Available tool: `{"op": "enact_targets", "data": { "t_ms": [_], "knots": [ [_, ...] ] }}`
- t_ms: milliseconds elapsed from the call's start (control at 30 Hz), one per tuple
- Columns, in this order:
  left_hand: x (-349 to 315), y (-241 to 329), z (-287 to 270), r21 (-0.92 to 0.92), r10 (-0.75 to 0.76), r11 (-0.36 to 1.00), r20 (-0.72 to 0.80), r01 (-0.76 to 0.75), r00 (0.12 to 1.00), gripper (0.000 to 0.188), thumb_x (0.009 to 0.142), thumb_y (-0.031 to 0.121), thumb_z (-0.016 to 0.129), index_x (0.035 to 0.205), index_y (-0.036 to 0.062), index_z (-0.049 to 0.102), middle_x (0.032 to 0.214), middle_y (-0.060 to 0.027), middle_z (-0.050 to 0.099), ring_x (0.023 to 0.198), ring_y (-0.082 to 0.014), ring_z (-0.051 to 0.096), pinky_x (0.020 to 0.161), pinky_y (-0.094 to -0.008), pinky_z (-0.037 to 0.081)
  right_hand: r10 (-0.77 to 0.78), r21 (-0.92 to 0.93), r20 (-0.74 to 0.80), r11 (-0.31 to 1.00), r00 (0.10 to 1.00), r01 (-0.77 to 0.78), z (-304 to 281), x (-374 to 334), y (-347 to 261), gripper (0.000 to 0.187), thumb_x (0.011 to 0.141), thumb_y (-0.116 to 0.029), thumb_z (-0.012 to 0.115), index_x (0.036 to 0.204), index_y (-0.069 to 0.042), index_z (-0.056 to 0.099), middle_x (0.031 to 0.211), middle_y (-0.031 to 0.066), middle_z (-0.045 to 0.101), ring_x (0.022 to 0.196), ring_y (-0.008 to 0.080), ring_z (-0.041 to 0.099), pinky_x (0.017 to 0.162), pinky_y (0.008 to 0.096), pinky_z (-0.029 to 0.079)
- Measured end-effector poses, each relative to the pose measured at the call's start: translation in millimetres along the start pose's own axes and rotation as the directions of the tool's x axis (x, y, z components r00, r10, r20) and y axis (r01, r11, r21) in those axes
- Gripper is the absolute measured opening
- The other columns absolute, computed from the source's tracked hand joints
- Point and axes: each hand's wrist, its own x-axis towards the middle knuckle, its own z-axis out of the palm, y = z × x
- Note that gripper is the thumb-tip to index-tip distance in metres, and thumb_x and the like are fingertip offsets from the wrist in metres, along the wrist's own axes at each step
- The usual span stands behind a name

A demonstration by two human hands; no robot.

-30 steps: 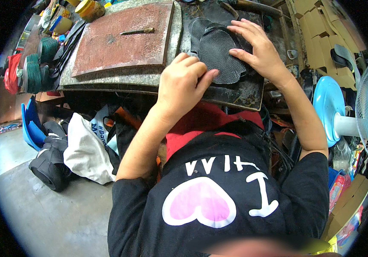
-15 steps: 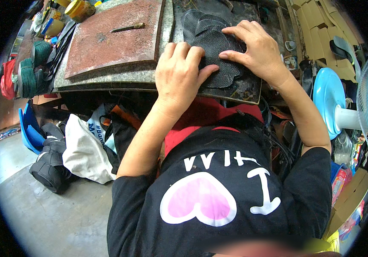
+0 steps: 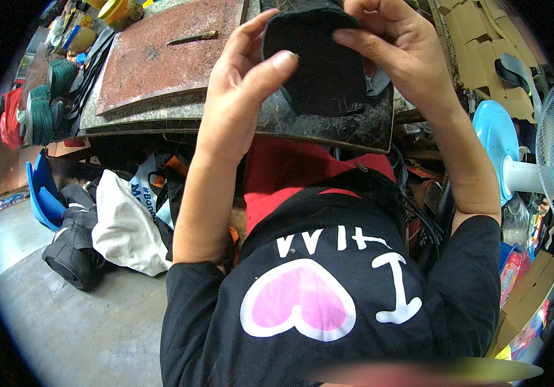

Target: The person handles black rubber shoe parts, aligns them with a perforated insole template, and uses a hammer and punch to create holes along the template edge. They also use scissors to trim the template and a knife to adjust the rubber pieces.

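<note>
- The left hand [image 3: 241, 77] holds the left edge of a soft black piece [image 3: 319, 68] between thumb and fingers; the right hand [image 3: 402, 48] pinches its upper right edge.
- The piece is raised at its top, with its dark, matte face toward the person; whether its lower edge touches the dark bench [image 3: 354, 134] cannot be told.
- So the picking up is done, at least in part; no finished joining or setting down is seen.
- Farther, the slim tool [image 3: 192, 38] lies unused on the reddish board [image 3: 154, 71].

Green cord spools [image 3: 40, 116] beside red bag [image 3: 10, 122]; light-blue disc [image 3: 489, 145] near mesh grille [image 3: 553, 161]
</note>
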Motion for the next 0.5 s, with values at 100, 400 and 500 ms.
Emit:
{"op": "enact_targets", "data": {
  "t_ms": [100, 400, 500],
  "knots": [
    [-7.4, 2.6, 2.2, 0.015, -0.145, 0.989, -0.017, 0.146, 0.989, 0.038, 0.093, 0.014, 0.066, 0.128, -0.0006, 0.057, 0.114, -0.0069, 0.066, 0.104, -0.0137, 0.061, 0.092, -0.0278, 0.048, -0.052, 0.034, 0.071, 0.998, 0.996, 0.049, 2.5, 0.8, 2.8, 0.011, 0.095, -0.004, 0.065, 0.105, -0.005, 0.06, 0.086, -0.0019, 0.063, 0.066, 0.0014, 0.053, 0.058, 0.0169, 0.041],
    [-47.4, 6.1, -16.1, 0.012, -0.205, 0.977, -0.216, 0.213, 0.955, 0.032, 0.098, 0.007, 0.054, 0.127, -0.0057, 0.055, 0.115, -0.0112, 0.066, 0.103, -0.0157, 0.064, 0.087, -0.0293, 0.054, -0.152, -0.812, 0.372, 0.425, 0.916, 0.4, -6.6, -35.5, 28.3, 0.045, 0.082, -0.015, 0.074, 0.124, -0.007, 0.063, 0.125, 0.015, 0.064, 0.125, 0.033, 0.056, 0.104, 0.0415, 0.047],
    [-57.0, 0.0, -13.5, -0.07, -0.315, 0.949, -0.158, 0.307, 0.936, 0.041, 0.097, 0.003, 0.05, 0.137, -0.0019, 0.046, 0.121, -0.0105, 0.062, 0.106, -0.0162, 0.063, 0.09, -0.0309, 0.054, -0.053, -0.727, 0.156, 0.67, 0.986, 0.151, -23.2, -37.2, 28.0, 0.025, 0.095, -0.02, 0.065, 0.116, -0.006, 0.069, 0.106, 0.0115, 0.072, 0.102, 0.0232, 0.069, 0.091, 0.0328, 0.053]
  ]
}}
